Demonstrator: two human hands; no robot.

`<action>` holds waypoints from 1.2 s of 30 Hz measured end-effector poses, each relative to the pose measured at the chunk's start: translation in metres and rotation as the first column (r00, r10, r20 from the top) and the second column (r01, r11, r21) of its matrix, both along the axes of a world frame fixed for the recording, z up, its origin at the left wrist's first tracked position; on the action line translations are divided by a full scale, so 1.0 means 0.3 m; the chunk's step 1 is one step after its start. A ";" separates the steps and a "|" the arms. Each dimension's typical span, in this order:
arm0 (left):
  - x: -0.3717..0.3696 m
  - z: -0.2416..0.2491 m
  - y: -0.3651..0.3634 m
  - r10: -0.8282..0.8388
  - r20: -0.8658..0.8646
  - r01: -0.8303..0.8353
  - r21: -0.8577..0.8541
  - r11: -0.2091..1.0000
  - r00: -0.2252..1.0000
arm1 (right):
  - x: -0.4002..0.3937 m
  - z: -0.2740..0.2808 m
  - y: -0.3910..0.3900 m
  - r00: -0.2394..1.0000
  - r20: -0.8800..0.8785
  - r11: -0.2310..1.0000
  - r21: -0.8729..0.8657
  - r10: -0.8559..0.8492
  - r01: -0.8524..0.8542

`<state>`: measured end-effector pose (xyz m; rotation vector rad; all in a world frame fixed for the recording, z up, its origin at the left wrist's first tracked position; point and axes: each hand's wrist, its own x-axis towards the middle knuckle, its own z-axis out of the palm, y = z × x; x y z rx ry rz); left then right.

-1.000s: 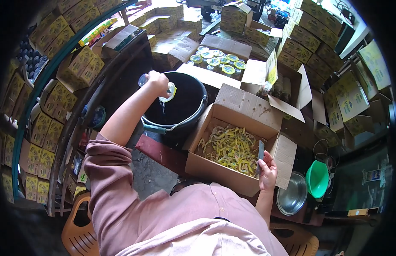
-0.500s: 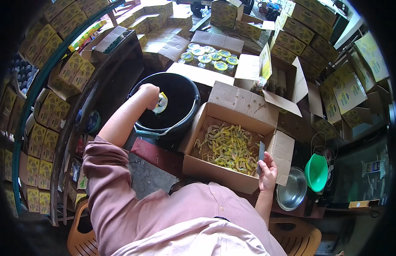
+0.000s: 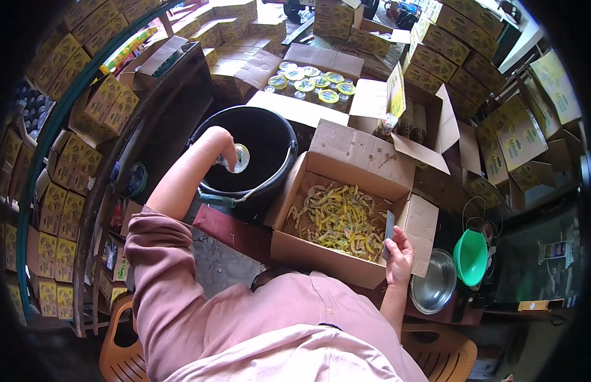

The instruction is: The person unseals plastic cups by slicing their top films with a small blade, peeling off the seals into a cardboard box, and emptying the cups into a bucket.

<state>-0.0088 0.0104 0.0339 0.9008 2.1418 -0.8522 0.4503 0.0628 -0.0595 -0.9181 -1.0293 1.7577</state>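
Note:
My left hand (image 3: 220,141) reaches down into a black bucket (image 3: 276,127) and grips a small clear jar (image 3: 239,158), its mouth turned toward me. My right hand (image 3: 399,254) rests on the near right corner of an open cardboard box (image 3: 321,251) and holds a flat grey blade (image 3: 389,230) upright against the box's inner wall. The box holds a heap of yellow-green label scraps (image 3: 340,219).
Behind the bucket an open carton holds several jars with yellow-green lids (image 3: 311,83). A steel bowl (image 3: 434,283) and a green bowl (image 3: 472,256) sit to the right. Stacked yellow printed cartons (image 3: 467,57) ring the spot. An orange plastic chair (image 3: 120,347) is under me.
My left hand has dropped from above the bucket's rim down into the bucket with the jar, which now points its mouth toward me. The right hand has stayed still.

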 end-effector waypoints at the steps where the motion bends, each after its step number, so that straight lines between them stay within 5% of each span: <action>1: -0.001 0.001 0.001 -0.080 -0.007 0.080 -0.059 0.995 0.997 | -0.001 0.000 0.000 1.000 0.001 1.000 0.005 0.003 -0.003; 4: 0.028 0.028 -0.034 0.209 0.050 -0.214 0.167 0.962 0.977 | -0.005 0.003 -0.002 1.000 -0.004 1.000 0.002 -0.001 0.001; 7: 0.028 0.042 -0.002 0.109 0.003 -0.109 0.035 0.993 0.994 | -0.004 0.000 -0.003 1.000 -0.012 1.000 -0.006 -0.004 0.004; 10: -0.042 -0.022 0.007 0.413 0.199 -0.400 -0.107 0.910 0.889 | -0.004 0.002 -0.006 1.000 -0.017 1.000 -0.011 -0.007 0.007; 14: -0.034 -0.014 0.006 0.382 0.141 -0.386 0.001 0.922 0.913 | 0.000 -0.005 -0.003 1.000 -0.012 1.000 0.001 -0.004 0.005; 17: -0.021 0.031 -0.007 0.182 0.053 -0.190 0.319 0.929 0.982 | 0.000 0.003 -0.001 1.000 -0.013 1.000 0.010 -0.006 0.006; 20: 0.006 -0.041 -0.011 -0.061 -0.056 0.075 0.289 0.954 0.997 | -0.004 0.008 -0.001 1.000 -0.010 1.000 -0.011 -0.014 0.014; 21: 0.054 -0.028 0.002 0.010 0.158 -0.004 -0.040 0.999 0.987 | -0.005 0.003 -0.003 1.000 -0.011 1.000 -0.011 -0.016 0.016; 22: 0.105 -0.034 -0.026 0.229 0.192 -0.210 -0.112 0.971 0.954 | -0.005 -0.005 -0.004 1.000 -0.014 1.000 -0.009 -0.020 0.020; 24: 0.109 -0.081 -0.013 0.127 0.225 -0.095 -0.147 0.985 0.966 | -0.007 -0.006 0.000 1.000 -0.010 1.000 -0.006 -0.022 0.022; 26: 0.103 -0.057 -0.002 0.053 0.172 -0.060 0.038 0.997 0.984 | -0.005 -0.003 -0.005 1.000 0.008 1.000 -0.012 -0.016 0.016; 27: 0.116 -0.053 -0.020 0.034 0.037 -0.044 0.320 0.946 0.999 | 0.000 -0.005 -0.007 1.000 0.011 1.000 -0.013 -0.018 0.018; 30: 0.087 -0.085 -0.019 0.281 0.245 -0.263 -0.107 0.959 0.928 | 0.002 -0.004 0.007 1.000 0.001 1.000 -0.005 -0.022 0.022; 34: 0.065 -0.083 -0.002 0.116 0.175 -0.121 0.015 0.993 0.978 | 0.007 -0.003 0.005 1.000 -0.006 1.000 -0.016 -0.024 0.023; 35: 0.074 -0.070 -0.014 0.355 0.269 -0.303 -0.216 0.928 0.895 | 0.004 -0.004 0.007 1.000 -0.006 1.000 -0.020 -0.024 0.024; 36: 0.084 -0.065 -0.015 0.266 0.263 -0.226 -0.173 0.959 0.927 | 0.002 -0.002 0.011 1.000 -0.010 1.000 -0.013 -0.025 0.025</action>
